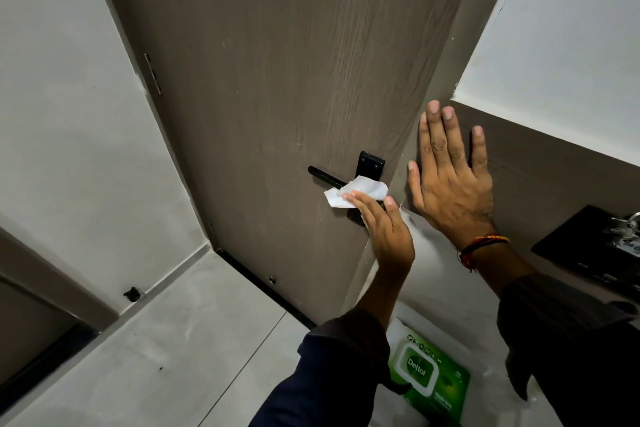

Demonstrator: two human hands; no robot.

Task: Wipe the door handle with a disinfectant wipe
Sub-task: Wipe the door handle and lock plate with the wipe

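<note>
A black lever door handle [325,177] with a square black plate [371,165] is fixed to the brown wood-grain door [277,80]. A white disinfectant wipe [356,191] is wrapped over the handle's inner part near the plate. My left hand [384,229] presses the wipe against the handle with its fingers, hiding the lower part of the handle. My right hand [450,180] lies flat with fingers spread on the brown door frame to the right of the handle, holding nothing.
A green Dettol wipes pack [429,378] lies on the floor below my arms. A black panel with keys [595,246] is at the right wall. White walls flank the door; grey tiled floor [173,340] spreads at the lower left.
</note>
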